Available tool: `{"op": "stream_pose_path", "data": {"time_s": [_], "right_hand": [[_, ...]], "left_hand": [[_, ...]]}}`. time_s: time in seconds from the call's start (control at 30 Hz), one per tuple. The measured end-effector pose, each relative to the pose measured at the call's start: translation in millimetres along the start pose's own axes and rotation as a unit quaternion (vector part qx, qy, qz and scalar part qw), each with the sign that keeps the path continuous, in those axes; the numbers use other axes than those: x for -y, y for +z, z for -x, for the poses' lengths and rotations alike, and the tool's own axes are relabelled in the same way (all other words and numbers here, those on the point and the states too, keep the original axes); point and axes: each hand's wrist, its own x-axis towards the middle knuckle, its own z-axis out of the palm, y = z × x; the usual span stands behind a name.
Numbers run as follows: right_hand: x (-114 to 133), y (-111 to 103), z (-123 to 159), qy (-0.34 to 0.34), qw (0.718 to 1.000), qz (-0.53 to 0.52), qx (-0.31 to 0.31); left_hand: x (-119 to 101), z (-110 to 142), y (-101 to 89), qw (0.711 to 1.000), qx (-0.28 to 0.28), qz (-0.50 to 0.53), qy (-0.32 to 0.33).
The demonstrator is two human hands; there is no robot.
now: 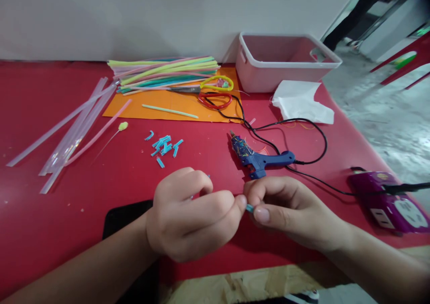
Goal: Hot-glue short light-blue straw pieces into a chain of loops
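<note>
A short blue pipe cleaner piece is pinched between the thumb and forefinger of my right hand. My left hand is closed, its fingertips meeting the left end of that same piece; its thumb is mostly hidden. Beyond my left hand, several cut blue pieces lie in a loose pile on the red table. A blue glue gun rests just past my right hand, nozzle pointing away to the left.
Scissors and a pipe cleaner bundle lie on orange paper. Clear glue sticks are at left, beside a yellow puff on a wire. A pink bin, white paper, black cable and purple power box occupy the right.
</note>
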Motion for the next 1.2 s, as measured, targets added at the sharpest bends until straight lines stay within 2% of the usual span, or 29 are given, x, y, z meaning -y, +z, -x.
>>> {"op": "stream_pose_path", "data": {"time_s": [0.1,0.23,0.4,0.5,0.57,0.63,0.67,0.73,0.77,0.83,0.87,0.9,0.93,0.97,1.13,1.2], "right_hand": [[2,0,0,-0.025,0.999,0.034,0.009],[1,-2,-1,-0.039,0.998,0.05,0.012],[-1,-2,-3,-0.049,0.996,0.073,-0.024],[-2,-2,-4,-0.057,0.994,0.083,-0.036],[-4,-2,-3,-0.059,0.994,0.081,-0.034],[-4,-4,-3,-0.074,0.992,0.095,-0.034],[-5,-5,-4,-0.09,0.989,0.114,-0.036],[-4,-7,-4,-0.133,0.976,0.168,-0.037],[-3,-8,-5,-0.155,0.967,0.197,-0.034],[-2,-10,-6,-0.187,0.95,0.251,-0.021],[-1,-12,-6,-0.198,0.942,0.27,-0.012],[0,-13,-6,-0.205,0.936,0.285,-0.002],[0,-14,-6,-0.21,0.932,0.297,0.006],[1,-15,-6,-0.214,0.928,0.305,0.012],[1,-16,-4,-0.235,0.915,0.327,0.0],[2,-16,-5,-0.248,0.909,0.335,-0.004]], "left_hand": [[0,-7,-1.9,0.998,0.037,0.04,-0.016],[-2,-12,0.3,0.996,-0.005,0.071,-0.058],[-6,-9,5.7,0.988,0.001,0.088,-0.128],[-5,-7,9.9,0.984,-0.03,0.108,-0.139],[-5,-7,12.1,0.973,-0.044,0.147,-0.174],[-4,-9,12.7,0.936,-0.029,0.215,-0.277],[-4,-10,12.4,0.901,-0.006,0.264,-0.345],[-2,-13,10.8,0.793,0.066,0.385,-0.467],[-2,-14,9.9,0.727,0.104,0.451,-0.508],[0,-17,8.1,0.602,0.163,0.557,-0.548],[1,-18,7.5,0.558,0.179,0.59,-0.556],[1,-18,6.9,0.53,0.188,0.608,-0.56],[1,-18,6.4,0.516,0.194,0.617,-0.562],[1,-18,6.1,0.516,0.195,0.619,-0.559],[2,-17,4.7,0.567,0.172,0.63,-0.502],[4,-17,4.1,0.578,0.172,0.635,-0.483]]}}
